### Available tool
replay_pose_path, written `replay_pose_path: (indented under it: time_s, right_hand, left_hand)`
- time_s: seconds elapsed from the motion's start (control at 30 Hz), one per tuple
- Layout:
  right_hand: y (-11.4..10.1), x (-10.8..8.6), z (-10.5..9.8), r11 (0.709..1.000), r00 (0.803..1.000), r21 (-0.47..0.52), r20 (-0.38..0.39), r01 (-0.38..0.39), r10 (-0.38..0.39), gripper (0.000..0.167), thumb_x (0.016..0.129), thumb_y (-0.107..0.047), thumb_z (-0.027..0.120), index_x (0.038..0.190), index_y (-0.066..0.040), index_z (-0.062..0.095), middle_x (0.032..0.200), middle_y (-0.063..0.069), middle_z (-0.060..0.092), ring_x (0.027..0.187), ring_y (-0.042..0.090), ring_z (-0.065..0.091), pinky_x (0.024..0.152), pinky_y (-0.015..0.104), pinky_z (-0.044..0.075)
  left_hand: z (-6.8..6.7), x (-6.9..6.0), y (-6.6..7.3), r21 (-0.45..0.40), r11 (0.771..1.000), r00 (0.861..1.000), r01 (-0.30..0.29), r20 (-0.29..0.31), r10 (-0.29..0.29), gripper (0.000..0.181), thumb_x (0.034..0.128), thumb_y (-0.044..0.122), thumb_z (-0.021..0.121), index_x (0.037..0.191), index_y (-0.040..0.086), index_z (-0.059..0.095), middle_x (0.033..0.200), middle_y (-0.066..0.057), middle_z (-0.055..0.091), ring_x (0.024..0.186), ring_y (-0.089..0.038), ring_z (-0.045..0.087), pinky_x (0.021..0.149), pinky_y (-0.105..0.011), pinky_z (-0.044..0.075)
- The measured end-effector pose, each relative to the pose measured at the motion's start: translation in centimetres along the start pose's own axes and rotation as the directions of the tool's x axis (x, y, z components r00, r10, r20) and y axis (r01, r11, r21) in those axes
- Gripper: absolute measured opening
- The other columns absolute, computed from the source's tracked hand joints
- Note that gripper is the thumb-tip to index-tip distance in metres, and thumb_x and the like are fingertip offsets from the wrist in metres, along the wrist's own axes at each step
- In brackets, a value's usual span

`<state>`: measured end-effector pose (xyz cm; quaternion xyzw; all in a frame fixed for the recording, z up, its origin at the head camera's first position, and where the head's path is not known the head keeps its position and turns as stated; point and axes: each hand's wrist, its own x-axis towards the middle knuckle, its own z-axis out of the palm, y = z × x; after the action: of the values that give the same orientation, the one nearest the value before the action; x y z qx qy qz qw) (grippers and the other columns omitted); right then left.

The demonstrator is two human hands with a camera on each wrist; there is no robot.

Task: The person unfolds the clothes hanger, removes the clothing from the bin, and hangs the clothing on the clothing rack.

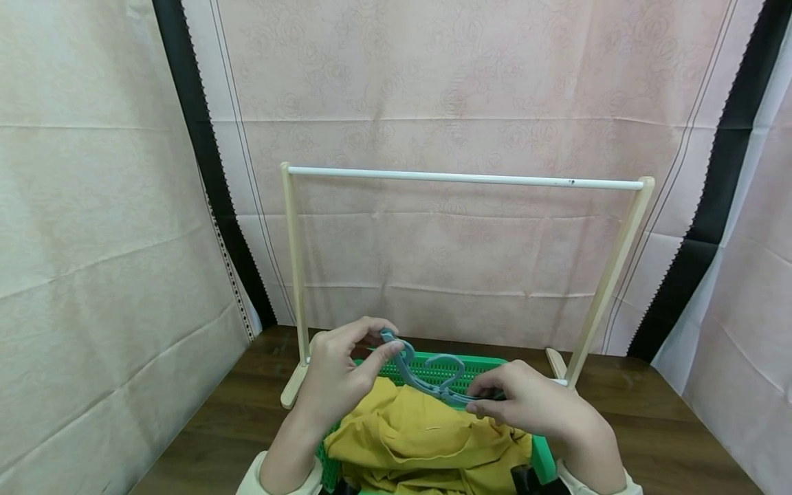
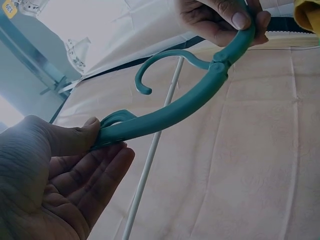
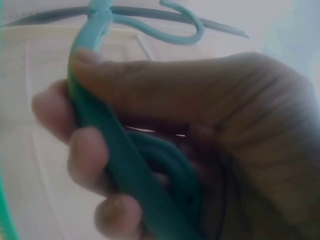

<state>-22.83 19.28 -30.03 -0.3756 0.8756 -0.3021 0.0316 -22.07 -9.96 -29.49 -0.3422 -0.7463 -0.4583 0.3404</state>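
Observation:
A blue-green plastic clothes hanger (image 1: 421, 381) with a curved hook is held between both hands above a green basket (image 1: 489, 362). My left hand (image 1: 343, 368) pinches one end of it between thumb and fingers, as the left wrist view also shows with the hanger (image 2: 165, 117) across the frame. Around the other arm of the hanger, close to the jointed middle, the fingers of my right hand (image 1: 529, 399) are curled. In the right wrist view that hand (image 3: 200, 95) wraps the hanger. Crumpled yellow cloth (image 1: 427, 440) lies in the basket below.
Behind the basket stands a rack with a white horizontal bar (image 1: 464, 178) on two pale uprights (image 1: 612, 282). The brown wooden table (image 1: 656, 440) is enclosed by light curtains (image 1: 105, 240) on the left, back and right.

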Motion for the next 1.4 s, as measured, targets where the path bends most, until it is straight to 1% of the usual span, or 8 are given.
replay_pose_path:
  time_s: [0.1,0.33,0.57,0.67,0.9,1.13,1.27,1.4]
  right_hand:
    - [0.0,-0.2,-0.2,1.000,1.000,-0.017,-0.010,0.002,-0.002,0.010,0.098,-0.032,0.067,0.096,-0.024,0.074,0.082,-0.013,0.066,0.067,0.001,0.055,0.059,0.025,0.051]
    - [0.2,-0.9,-0.6,1.000,1.000,0.014,-0.026,-0.013,0.014,0.011,0.099,-0.033,0.066,0.099,-0.024,0.073,0.083,-0.009,0.068,0.069,0.003,0.058,0.061,0.027,0.052]
    - [0.2,-1.3,-1.0,0.999,0.998,0.014,-0.037,-0.047,0.047,0.016,0.100,-0.035,0.065,0.103,-0.022,0.073,0.085,-0.013,0.069,0.075,0.006,0.063,0.066,0.027,0.054]
    - [0.2,-1.4,-1.2,0.999,0.998,0.016,-0.041,-0.042,0.043,0.017,0.100,-0.035,0.064,0.104,-0.022,0.073,0.087,-0.013,0.069,0.077,0.008,0.064,0.067,0.027,0.054]
    - [0.3,-1.8,-1.3,0.999,0.995,-0.005,-0.091,0.041,-0.041,0.012,0.100,-0.032,0.065,0.102,-0.023,0.074,0.086,-0.015,0.070,0.074,0.004,0.064,0.065,0.027,0.054]
    - [0.6,-1.8,-1.3,0.990,0.975,-0.066,-0.172,0.128,-0.138,0.006,0.098,-0.025,0.068,0.097,-0.025,0.074,0.081,-0.017,0.069,0.068,0.001,0.063,0.060,0.025,0.054]
    - [0.7,-1.9,-1.4,0.988,0.969,-0.051,-0.193,0.145,-0.152,0.006,0.098,-0.022,0.069,0.100,-0.023,0.075,0.084,-0.015,0.070,0.073,0.002,0.065,0.062,0.026,0.055]
    - [0.6,-2.1,-1.6,0.991,0.974,-0.022,-0.181,0.132,-0.134,0.008,0.099,-0.021,0.067,0.102,-0.022,0.074,0.086,-0.013,0.071,0.074,0.004,0.065,0.063,0.027,0.055]
  left_hand:
    - [-0.1,0.0,0.0,0.001,1.000,1.000,0.010,0.000,-0.010,0.008,0.0924,0.019,0.075,0.100,0.019,0.072,0.085,0.011,0.070,0.073,-0.004,0.068,0.062,-0.026,0.058]
    - [-0.2,0.0,0.0,-0.002,0.999,0.999,0.037,-0.007,-0.037,0.009,0.0917,0.022,0.076,0.099,0.021,0.071,0.085,0.014,0.069,0.073,-0.005,0.067,0.063,-0.027,0.058]
    - [-0.2,-0.1,-0.1,0.006,0.998,0.998,0.057,-0.013,-0.057,0.009,0.0917,0.024,0.076,0.098,0.024,0.070,0.085,0.017,0.068,0.072,-0.004,0.066,0.061,-0.027,0.057]
    - [-0.3,-0.1,-0.1,0.011,0.997,0.997,0.071,-0.014,-0.071,0.009,0.0916,0.024,0.076,0.098,0.026,0.070,0.084,0.017,0.067,0.071,-0.004,0.066,0.061,-0.027,0.057]
    - [-0.5,0.0,-0.2,0.009,0.997,0.997,0.080,0.000,-0.080,0.008,0.0916,0.023,0.076,0.097,0.022,0.070,0.083,0.013,0.069,0.071,-0.005,0.067,0.061,-0.030,0.058]
    - [-0.9,0.1,-0.3,0.016,0.992,0.992,0.125,0.024,-0.125,0.011,0.0894,0.023,0.078,0.096,0.022,0.069,0.080,0.014,0.068,0.069,-0.004,0.066,0.062,-0.027,0.058]
    - [-0.9,0.0,-0.2,0.031,0.988,0.988,0.151,0.034,-0.152,0.012,0.0885,0.022,0.079,0.094,0.023,0.069,0.078,0.014,0.067,0.068,-0.005,0.066,0.063,-0.027,0.058]
    - [-0.9,0.0,-0.3,0.047,0.985,0.986,0.163,0.036,-0.165,0.012,0.0879,0.022,0.080,0.093,0.024,0.069,0.077,0.014,0.066,0.068,-0.006,0.066,0.062,-0.027,0.058]
